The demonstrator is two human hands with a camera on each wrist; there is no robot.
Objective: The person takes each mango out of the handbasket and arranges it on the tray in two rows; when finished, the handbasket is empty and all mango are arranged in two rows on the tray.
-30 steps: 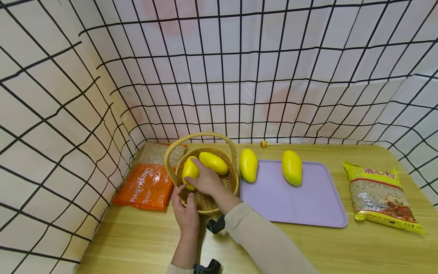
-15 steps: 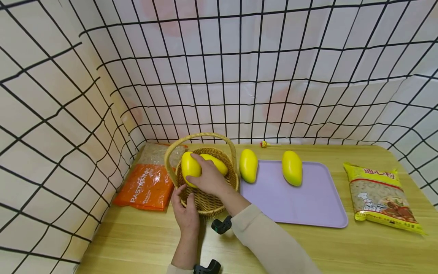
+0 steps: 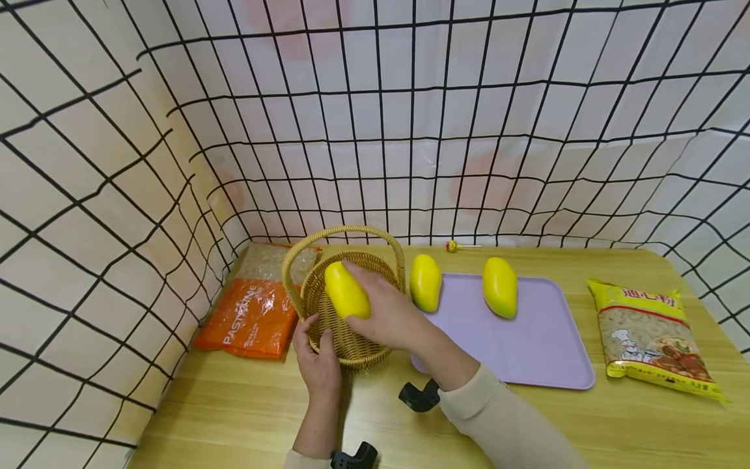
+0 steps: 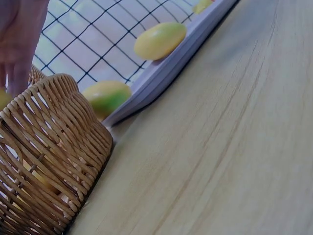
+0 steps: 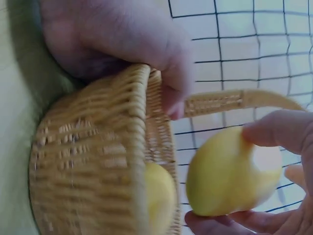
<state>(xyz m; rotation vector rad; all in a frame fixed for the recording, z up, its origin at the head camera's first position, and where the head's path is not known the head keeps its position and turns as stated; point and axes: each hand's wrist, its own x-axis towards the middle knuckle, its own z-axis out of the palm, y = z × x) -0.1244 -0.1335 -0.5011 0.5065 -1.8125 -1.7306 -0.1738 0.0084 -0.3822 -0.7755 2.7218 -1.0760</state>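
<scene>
Left hand [image 3: 319, 365] at the near left of the wicker basket [image 3: 346, 339], thumb and fingers bent over the rim and gripping it. Right hand [image 3: 389, 312] over the basket's opening, below the arched handle [image 3: 351, 228], thumb and fingers clasped on a held mango [image 3: 347, 291], yellow and tilted, apart from the rim in the right wrist view.

Farthest left, flat on the wooden tabletop [image 3: 234, 417], an orange bag [image 3: 258, 312] with white lettering and a see-through upper part, just beside the basket. Inside the basket, a second mango [image 5: 159, 196], visible in the right wrist view but covered by the right hand from above. Next, a third mango [image 3: 426, 283] at the far left corner of a lilac tray [image 3: 498, 352]; hard to tell whether on its edge or against it. Behind the tray, near the grid-patterned backdrop [image 3: 410, 130], a small lollipop [image 3: 452, 246]. Toward the tray's far edge, a fourth mango [image 3: 500, 287], greenish at its near end. At far right, well apart from the basket, a yellow bag [image 3: 656, 339] with a printed chef.
</scene>
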